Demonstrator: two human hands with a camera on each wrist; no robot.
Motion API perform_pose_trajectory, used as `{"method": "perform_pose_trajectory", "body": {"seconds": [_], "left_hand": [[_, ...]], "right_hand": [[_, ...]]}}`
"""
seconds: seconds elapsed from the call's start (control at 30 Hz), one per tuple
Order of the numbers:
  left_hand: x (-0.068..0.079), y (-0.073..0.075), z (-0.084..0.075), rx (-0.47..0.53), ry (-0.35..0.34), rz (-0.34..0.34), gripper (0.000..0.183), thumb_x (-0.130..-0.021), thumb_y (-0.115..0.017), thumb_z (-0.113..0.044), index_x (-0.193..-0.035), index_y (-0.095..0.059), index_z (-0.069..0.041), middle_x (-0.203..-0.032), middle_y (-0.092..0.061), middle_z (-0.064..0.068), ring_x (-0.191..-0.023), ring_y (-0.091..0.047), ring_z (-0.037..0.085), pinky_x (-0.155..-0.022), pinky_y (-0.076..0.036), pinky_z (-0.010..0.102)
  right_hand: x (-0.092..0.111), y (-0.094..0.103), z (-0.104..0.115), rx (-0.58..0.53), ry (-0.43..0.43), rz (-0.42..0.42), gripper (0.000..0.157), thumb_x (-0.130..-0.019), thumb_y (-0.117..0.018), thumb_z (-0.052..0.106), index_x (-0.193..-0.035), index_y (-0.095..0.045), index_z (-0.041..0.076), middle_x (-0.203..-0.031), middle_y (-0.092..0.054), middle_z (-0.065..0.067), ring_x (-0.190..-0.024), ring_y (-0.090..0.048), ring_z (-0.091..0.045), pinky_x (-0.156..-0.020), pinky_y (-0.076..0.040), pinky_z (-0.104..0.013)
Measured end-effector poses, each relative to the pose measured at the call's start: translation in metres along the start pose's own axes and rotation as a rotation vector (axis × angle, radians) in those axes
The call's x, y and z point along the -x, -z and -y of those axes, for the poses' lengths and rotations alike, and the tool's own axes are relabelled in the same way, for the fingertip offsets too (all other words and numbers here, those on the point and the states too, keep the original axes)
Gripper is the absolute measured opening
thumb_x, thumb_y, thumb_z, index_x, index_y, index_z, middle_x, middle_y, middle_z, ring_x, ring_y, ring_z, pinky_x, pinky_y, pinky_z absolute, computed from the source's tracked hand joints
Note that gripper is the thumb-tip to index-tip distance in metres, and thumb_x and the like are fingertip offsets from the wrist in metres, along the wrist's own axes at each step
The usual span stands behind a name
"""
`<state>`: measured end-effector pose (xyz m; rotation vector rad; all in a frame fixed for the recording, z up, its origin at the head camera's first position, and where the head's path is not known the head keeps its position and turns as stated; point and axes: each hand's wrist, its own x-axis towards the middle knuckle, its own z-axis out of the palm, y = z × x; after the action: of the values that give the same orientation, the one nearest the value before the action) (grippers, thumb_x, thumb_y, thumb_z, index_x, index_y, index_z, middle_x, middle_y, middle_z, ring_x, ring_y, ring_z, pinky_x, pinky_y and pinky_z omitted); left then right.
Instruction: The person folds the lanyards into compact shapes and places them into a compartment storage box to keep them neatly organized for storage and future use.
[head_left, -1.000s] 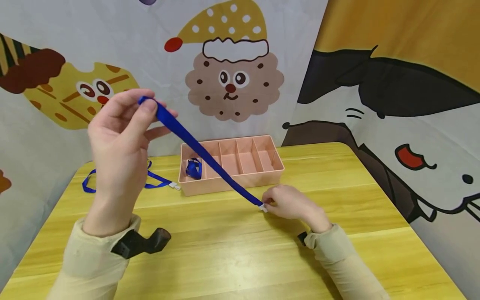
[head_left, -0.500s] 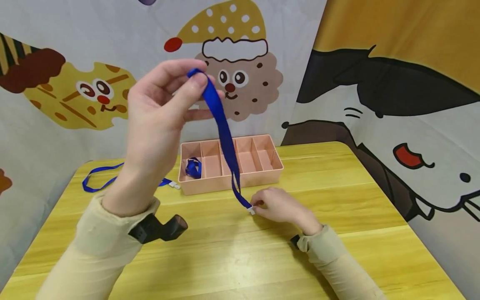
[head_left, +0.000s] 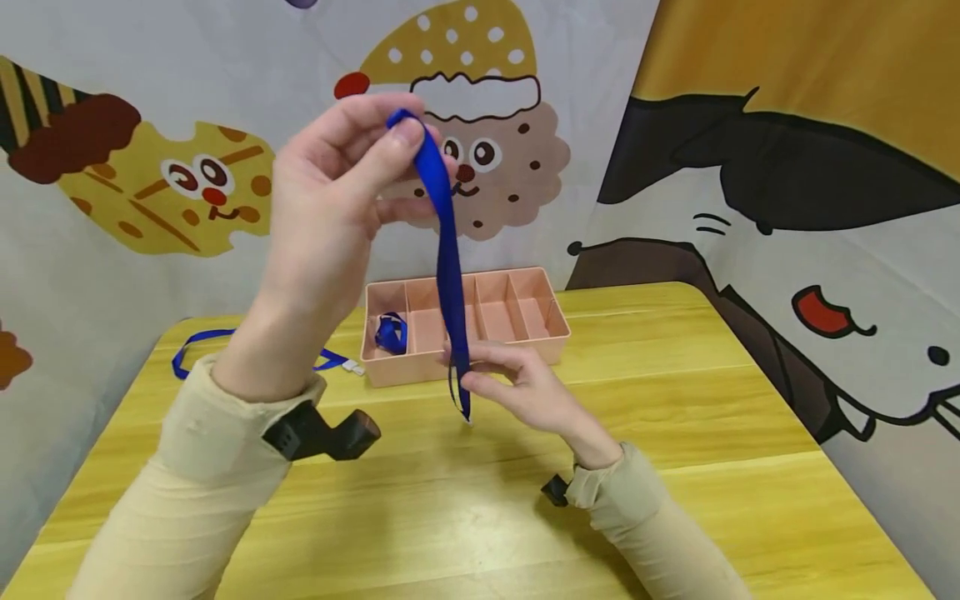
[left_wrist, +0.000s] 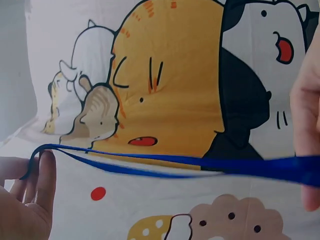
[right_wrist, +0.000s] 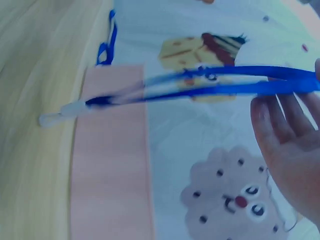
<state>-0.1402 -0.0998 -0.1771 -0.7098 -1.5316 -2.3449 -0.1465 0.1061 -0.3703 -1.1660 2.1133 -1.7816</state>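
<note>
A blue lanyard (head_left: 448,250) hangs almost straight down from my left hand (head_left: 322,208), which pinches its folded top between thumb and fingers. In the left wrist view its two strands run side by side from the left hand (left_wrist: 32,195). The white clip (right_wrist: 75,108) dangles at the lower end, blurred in the right wrist view and barely visible from the head. Beside the lower part of the strap is my right hand (head_left: 528,387), its fingers fairly straight behind the strap and its thumb at the near side. In the right wrist view, those fingers (right_wrist: 295,125) touch the strap.
Behind the hands stands a pink divided box (head_left: 517,346), a coiled blue lanyard (head_left: 390,333) in its leftmost compartment. Another blue lanyard (head_left: 202,336) lies left of the box, partly hidden by my left arm. A cartoon-printed cloth (head_left: 300,50) hangs behind the table (head_left: 465,517).
My left hand has moved right and up, so the lanyard goes from slanting to nearly vertical. My right hand has let go of the clip and moved left, up along the strap.
</note>
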Motion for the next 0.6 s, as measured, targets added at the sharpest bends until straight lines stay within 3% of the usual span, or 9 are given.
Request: {"method": "perform_pose_trajectory", "body": {"seconds": [0.2, 0.37, 0.47, 0.6], "left_hand": [[-0.008, 0.009, -0.005, 0.000, -0.017, -0.051, 0.012, -0.104, -0.061, -0.003, -0.112, -0.070, 0.000, -0.092, -0.074, 0.010, -0.084, -0.077, 0.020, -0.069, -0.065, 0.029], [-0.011, 0.016, -0.008, -0.041, -0.029, -0.078, 0.013, -0.104, -0.061, -0.005, -0.112, -0.071, -0.001, -0.092, -0.075, 0.008, -0.085, -0.075, 0.019, -0.070, -0.064, 0.028], [-0.012, 0.019, -0.010, -0.047, -0.036, -0.088, 0.013, -0.104, -0.062, -0.005, -0.113, -0.070, -0.001, -0.093, -0.075, 0.009, -0.086, -0.076, 0.019, -0.071, -0.064, 0.028], [-0.016, 0.026, -0.011, -0.061, -0.033, -0.105, 0.014, -0.104, -0.062, -0.006, -0.115, -0.071, -0.001, -0.094, -0.075, 0.008, -0.087, -0.076, 0.019, -0.073, -0.064, 0.029]], "right_hand": [[-0.007, -0.013, 0.013, -0.126, -0.040, -0.064, 0.047, -0.111, -0.053, 0.027, -0.138, -0.060, -0.012, -0.125, -0.070, -0.035, -0.116, -0.073, -0.015, -0.110, -0.056, -0.036], [-0.011, -0.017, 0.018, -0.249, -0.123, -0.087, 0.066, -0.110, -0.052, 0.044, -0.135, -0.059, -0.016, -0.136, -0.063, -0.038, -0.114, -0.070, -0.004, -0.112, -0.053, -0.036], [-0.011, -0.019, 0.019, -0.300, -0.164, -0.108, 0.067, -0.104, -0.063, 0.047, -0.127, -0.065, -0.015, -0.136, -0.070, -0.024, -0.117, -0.068, -0.002, -0.110, -0.053, -0.030], [-0.010, -0.020, 0.021, -0.322, -0.174, -0.152, 0.055, -0.100, -0.072, 0.039, -0.115, -0.071, -0.013, -0.111, -0.077, 0.004, -0.106, -0.066, -0.003, -0.100, -0.054, -0.023]]}}
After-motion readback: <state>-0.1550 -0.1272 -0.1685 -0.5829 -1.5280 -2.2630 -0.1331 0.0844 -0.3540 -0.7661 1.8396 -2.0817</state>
